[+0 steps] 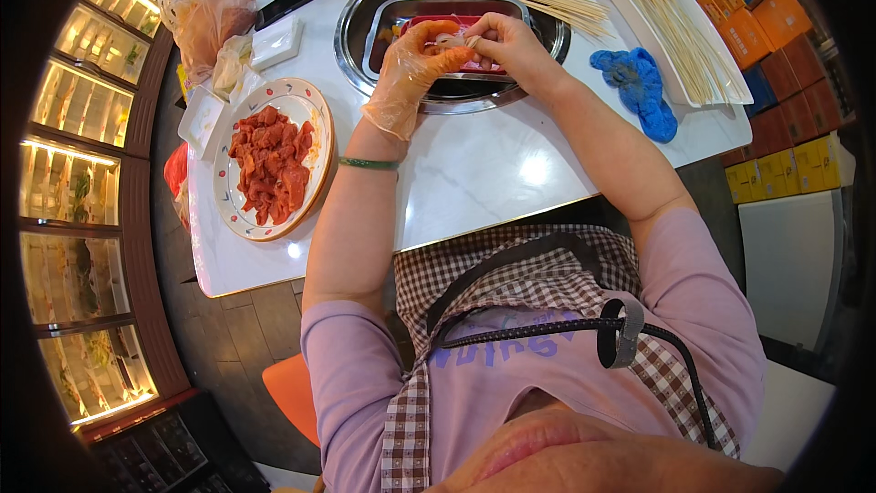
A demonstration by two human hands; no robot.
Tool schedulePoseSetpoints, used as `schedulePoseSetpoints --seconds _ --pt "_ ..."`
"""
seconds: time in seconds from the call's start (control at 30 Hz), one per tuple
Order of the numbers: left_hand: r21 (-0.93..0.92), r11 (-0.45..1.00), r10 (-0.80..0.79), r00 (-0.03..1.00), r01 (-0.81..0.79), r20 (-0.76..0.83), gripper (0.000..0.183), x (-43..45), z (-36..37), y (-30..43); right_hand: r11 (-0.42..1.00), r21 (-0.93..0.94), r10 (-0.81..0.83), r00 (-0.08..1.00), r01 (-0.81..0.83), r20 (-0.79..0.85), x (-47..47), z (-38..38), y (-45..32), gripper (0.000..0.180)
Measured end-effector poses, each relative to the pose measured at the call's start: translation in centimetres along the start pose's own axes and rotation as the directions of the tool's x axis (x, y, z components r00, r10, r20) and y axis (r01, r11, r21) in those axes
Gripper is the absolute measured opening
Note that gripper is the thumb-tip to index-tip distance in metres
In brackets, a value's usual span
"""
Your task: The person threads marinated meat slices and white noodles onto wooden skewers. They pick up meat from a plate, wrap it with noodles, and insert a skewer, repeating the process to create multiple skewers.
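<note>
My left hand [416, 63], in a clear plastic glove, is curled around pale, slippery-looking food pieces [448, 41]. My bare right hand [510, 48] meets it at the fingertips and pinches a small pale piece; its exact kind is too small to tell. Both hands are above a rectangular steel tray [375, 34] with a red inner tray [472, 19] in it, partly hidden by my fingers. The steel tray sits in a round metal recess [438, 108] in the tabletop. Loose bamboo skewers [540, 0] lie across the recess's far right rim.
Left of my arm is a plate [226, 185] of marinated raw meat strips [270, 164]. Farther off are plastic bags [205, 24], a phone [291, 3] and white dishes [277, 42]. At right lie a crumpled blue item [640, 92] and a long white tray [736, 85] of loaded skewers [674, 34].
</note>
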State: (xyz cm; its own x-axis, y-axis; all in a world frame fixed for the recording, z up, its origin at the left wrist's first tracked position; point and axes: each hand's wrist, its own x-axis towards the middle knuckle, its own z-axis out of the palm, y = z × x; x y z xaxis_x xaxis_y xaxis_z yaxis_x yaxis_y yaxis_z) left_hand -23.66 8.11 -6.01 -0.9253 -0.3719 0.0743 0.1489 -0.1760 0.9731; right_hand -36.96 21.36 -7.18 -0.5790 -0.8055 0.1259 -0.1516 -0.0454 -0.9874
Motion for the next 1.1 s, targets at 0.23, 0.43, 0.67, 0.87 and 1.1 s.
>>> schedulePoseSetpoints --seconds 0.23,0.43,0.67,0.87,1.1 --pt "0.323 0.921 0.222 0.975 -0.217 0.023 0.041 0.3 0.6 -0.5 0.996 0.056 0.068 0.998 -0.067 -0.005 0.4 -0.1 0.7 0.010" --pt "0.375 0.916 0.168 0.985 -0.139 -0.046 0.028 0.4 -0.1 -0.3 0.978 0.169 0.111 0.992 -0.119 0.057 0.5 -0.2 1.2 0.009" --pt "0.099 0.994 0.052 0.995 -0.044 -0.084 0.020 0.8 -0.5 -0.4 0.976 0.163 0.133 0.987 -0.146 0.088 0.4 -0.1 1.1 0.008" --pt "-0.013 1.000 -0.009 0.996 0.008 -0.087 0.014 0.3 -0.5 -0.1 0.980 0.154 0.110 0.988 -0.126 0.106 -0.1 0.1 0.7 0.008" --pt "-0.052 0.998 -0.020 0.999 0.019 -0.033 0.015 0.5 -1.0 -0.3 0.981 0.151 0.105 0.986 -0.124 0.127 0.0 0.1 0.8 0.007"
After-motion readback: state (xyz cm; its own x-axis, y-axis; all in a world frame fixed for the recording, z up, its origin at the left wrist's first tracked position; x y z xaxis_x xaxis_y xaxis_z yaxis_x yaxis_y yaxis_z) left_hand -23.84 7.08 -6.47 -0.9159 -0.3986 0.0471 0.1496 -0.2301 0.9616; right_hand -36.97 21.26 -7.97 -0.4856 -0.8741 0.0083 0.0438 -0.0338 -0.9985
